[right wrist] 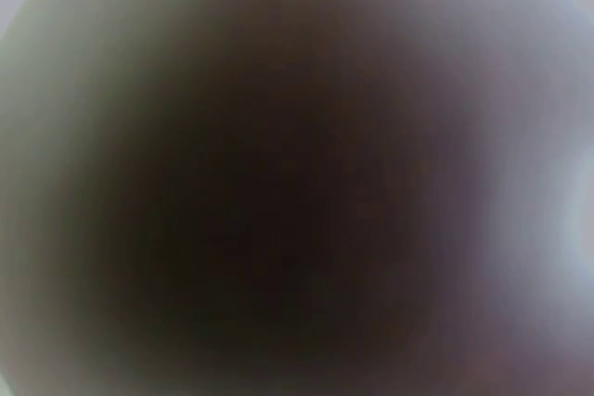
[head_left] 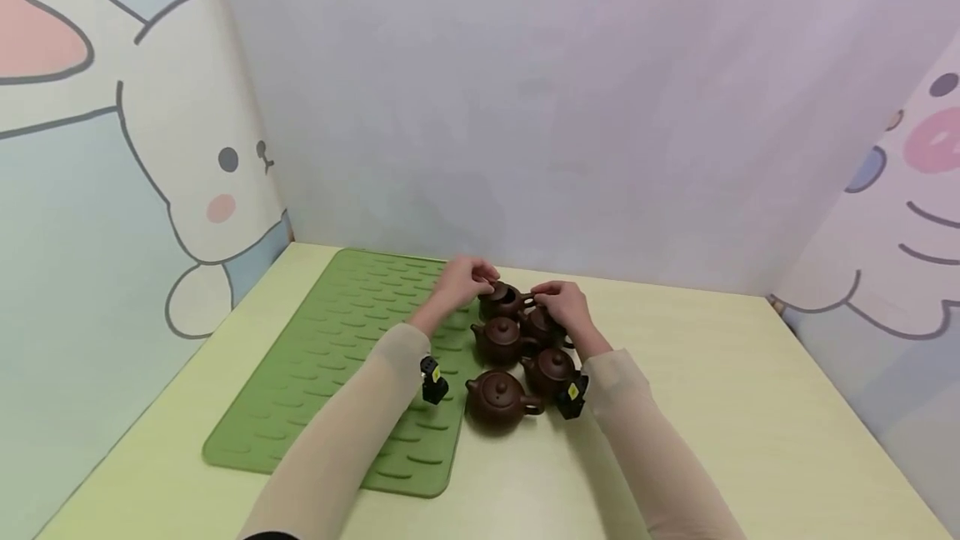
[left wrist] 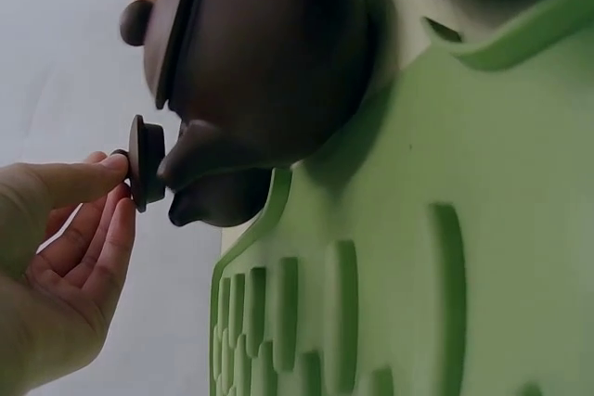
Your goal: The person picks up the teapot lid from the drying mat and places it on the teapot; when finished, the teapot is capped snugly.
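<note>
Held upright on its edge in the left wrist view, a small dark brown teapot lid [left wrist: 141, 164] is pinched at its knob by my left hand [left wrist: 70, 257]. In the head view, this left hand [head_left: 461, 280] is over the farthest brown teapot [head_left: 506, 307], whose dark opening partly shows beside the lid [head_left: 497, 291]. My right hand [head_left: 566, 303] is at that teapot's right side, with thumb and fingers pinching its handle [head_left: 529, 300]. A lidded teapot [head_left: 543, 326] lies partly hidden under the right hand. The right wrist view is a dark blur.
More lidded brown teapots, including a middle one [head_left: 500, 343], a right one [head_left: 553, 367] and a front one [head_left: 498, 403], stand close together. A green ridged mat [head_left: 300, 390] lies on the table [head_left: 712, 407] to their left. Printed walls enclose the sides.
</note>
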The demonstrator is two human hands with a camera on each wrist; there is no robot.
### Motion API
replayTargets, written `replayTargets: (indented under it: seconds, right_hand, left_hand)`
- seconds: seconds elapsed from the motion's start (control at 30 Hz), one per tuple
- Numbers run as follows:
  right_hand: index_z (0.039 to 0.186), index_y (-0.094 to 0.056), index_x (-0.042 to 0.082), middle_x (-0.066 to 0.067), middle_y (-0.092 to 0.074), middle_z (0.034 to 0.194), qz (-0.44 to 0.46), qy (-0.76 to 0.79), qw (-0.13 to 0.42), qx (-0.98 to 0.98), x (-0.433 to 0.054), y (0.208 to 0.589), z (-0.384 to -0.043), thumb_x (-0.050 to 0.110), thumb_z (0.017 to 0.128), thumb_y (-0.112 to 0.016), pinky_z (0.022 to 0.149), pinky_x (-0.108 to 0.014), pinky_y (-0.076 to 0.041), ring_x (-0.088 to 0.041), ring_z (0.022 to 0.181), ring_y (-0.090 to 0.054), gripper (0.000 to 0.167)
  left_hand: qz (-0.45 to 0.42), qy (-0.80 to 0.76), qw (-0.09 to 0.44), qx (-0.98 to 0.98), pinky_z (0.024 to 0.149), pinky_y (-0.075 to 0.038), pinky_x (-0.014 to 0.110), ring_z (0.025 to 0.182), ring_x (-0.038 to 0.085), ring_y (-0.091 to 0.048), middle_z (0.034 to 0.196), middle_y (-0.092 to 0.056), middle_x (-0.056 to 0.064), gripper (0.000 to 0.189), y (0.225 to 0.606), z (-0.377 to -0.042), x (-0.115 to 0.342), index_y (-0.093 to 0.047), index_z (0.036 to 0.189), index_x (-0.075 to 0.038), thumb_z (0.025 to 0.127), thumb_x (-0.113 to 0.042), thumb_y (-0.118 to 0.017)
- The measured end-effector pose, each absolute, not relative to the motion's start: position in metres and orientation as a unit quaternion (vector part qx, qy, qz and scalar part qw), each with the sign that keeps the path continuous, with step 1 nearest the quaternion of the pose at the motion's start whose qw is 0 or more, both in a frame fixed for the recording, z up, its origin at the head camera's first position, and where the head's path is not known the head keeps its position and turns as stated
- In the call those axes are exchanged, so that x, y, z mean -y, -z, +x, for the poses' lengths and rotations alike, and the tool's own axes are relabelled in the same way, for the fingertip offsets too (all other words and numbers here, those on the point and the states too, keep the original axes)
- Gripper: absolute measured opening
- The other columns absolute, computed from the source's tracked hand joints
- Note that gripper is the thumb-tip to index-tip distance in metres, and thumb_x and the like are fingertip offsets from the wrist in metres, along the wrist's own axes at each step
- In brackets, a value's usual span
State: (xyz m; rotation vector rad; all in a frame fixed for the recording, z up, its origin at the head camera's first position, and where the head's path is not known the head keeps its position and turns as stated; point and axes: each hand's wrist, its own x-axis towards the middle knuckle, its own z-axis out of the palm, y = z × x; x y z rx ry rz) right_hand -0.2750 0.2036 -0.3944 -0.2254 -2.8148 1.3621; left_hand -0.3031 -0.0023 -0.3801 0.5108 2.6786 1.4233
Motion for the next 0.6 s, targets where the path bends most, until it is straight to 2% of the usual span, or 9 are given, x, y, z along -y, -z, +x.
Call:
replayTargets:
  seconds: [0.13,0.37,0.6]
  right_hand:
    - [0.115,-0.073,0.003,-0.019,-0.071,0.118,-0.065,-0.447,-0.001,0.892,-0.199,0.394,-0.274,0.013,0.097,-0.06,0.099,-0.045,-0.05,-0.034,0.112,-0.063,0.025]
    - [0.115,-0.073,0.002,-0.019,-0.074,0.108,-0.047,-0.443,-0.001,0.895,-0.192,0.398,-0.273,0.015,0.097,-0.06,0.097,-0.044,-0.05,-0.033,0.105,-0.066,0.026]
    - [0.117,-0.073,0.004,-0.016,-0.07,0.123,-0.033,-0.434,-0.009,0.9,-0.19,0.404,-0.273,0.019,0.097,-0.061,0.102,-0.045,-0.048,-0.032,0.116,-0.062,0.028]
  left_hand:
    - [0.166,-0.46,0.026,-0.872,0.083,-0.058,0.033,0.095,0.024,-0.069,0.103,-0.073,0.011,0.016,0.384,-0.304,0.0,-0.073,0.107,-0.005,0.091,-0.003,-0.069]
    - [0.174,-0.422,0.02,-0.889,0.083,-0.057,0.032,0.097,0.023,-0.068,0.105,-0.073,0.008,0.017,0.385,-0.3,-0.001,-0.073,0.108,-0.005,0.091,-0.005,-0.07]
    - [0.163,-0.394,0.024,-0.904,0.081,-0.057,0.033,0.096,0.021,-0.067,0.105,-0.072,0.006,0.015,0.392,-0.3,-0.003,-0.073,0.106,-0.008,0.093,-0.005,-0.068]
